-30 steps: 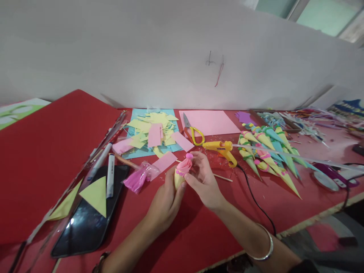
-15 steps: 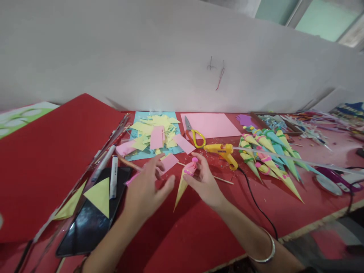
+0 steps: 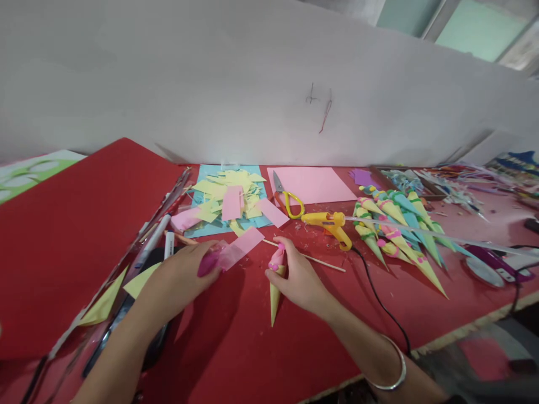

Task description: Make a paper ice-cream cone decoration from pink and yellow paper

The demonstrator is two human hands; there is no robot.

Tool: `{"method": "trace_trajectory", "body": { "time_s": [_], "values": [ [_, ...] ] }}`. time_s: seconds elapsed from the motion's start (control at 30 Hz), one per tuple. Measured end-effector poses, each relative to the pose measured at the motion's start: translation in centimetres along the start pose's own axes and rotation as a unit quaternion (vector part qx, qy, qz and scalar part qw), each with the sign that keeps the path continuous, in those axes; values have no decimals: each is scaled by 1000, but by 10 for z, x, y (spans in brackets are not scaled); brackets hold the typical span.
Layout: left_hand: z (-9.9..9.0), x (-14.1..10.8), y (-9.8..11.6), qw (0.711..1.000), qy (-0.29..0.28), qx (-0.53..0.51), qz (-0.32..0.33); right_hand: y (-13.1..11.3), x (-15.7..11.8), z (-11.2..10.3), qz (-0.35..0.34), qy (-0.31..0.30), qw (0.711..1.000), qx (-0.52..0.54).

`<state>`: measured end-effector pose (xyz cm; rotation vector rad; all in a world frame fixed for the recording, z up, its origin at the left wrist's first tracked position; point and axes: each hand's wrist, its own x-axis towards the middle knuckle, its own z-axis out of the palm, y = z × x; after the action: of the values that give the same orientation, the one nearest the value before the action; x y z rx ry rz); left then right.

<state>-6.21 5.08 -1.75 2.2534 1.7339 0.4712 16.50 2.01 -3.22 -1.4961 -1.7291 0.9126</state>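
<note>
My right hand has its fingers closed round a small yellow paper cone, whose pointed end faces down toward me. Pink paper fills the cone's top, with bright pink dots on its rim and a pink ball at the tip. My left hand is closed on a packet of magenta clay in clear wrapping; the fingertips are partly hidden. Just beyond that packet lies a pink paper strip. A thin wooden stick lies behind my right hand.
A yellow glue gun with a black cord and scissors lie beyond my hands. Finished-looking cones are heaped at right. Yellow paper scraps cover a blue sheet. A red board and markers are at left.
My left hand has moved left and down and closed on the magenta clay packet. My right hand has drawn the cone slightly nearer and turned it more upright.
</note>
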Motion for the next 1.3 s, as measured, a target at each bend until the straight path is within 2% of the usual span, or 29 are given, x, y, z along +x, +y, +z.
{"method": "trace_trajectory", "body": {
  "time_s": [0.07,0.13,0.3,0.43,0.53,0.63,0.77,0.9,0.97,1.07,1.3],
  "values": [
    [-5,1,8,999,-32,-17,-2,1,0,0,-11,3,1000,-25],
    [-11,1,17,997,-36,-72,-5,1,0,-1,-18,-1,999,-39],
    [-24,0,31,981,16,-190,-34,0,0,0,-33,28,998,-49],
    [-26,-5,32,974,48,-222,-28,-4,1,0,-90,71,993,-12],
    [-23,-6,34,971,4,-237,5,-7,-1,0,-138,71,987,27],
    [-18,-3,32,982,-18,-188,30,-8,-2,1,-156,57,985,52],
    [-8,4,19,998,53,-27,4,-8,-2,2,-153,51,984,68],
    [-3,7,13,983,109,138,57,-7,0,3,-154,59,984,72],
    [-2,8,13,980,80,148,105,-7,0,3,-159,59,983,74],
    [0,8,13,977,-23,135,163,-8,0,2,-167,52,982,72],
    [10,8,2,975,-93,152,130,-10,0,1,-175,44,982,63]
  ]
}}
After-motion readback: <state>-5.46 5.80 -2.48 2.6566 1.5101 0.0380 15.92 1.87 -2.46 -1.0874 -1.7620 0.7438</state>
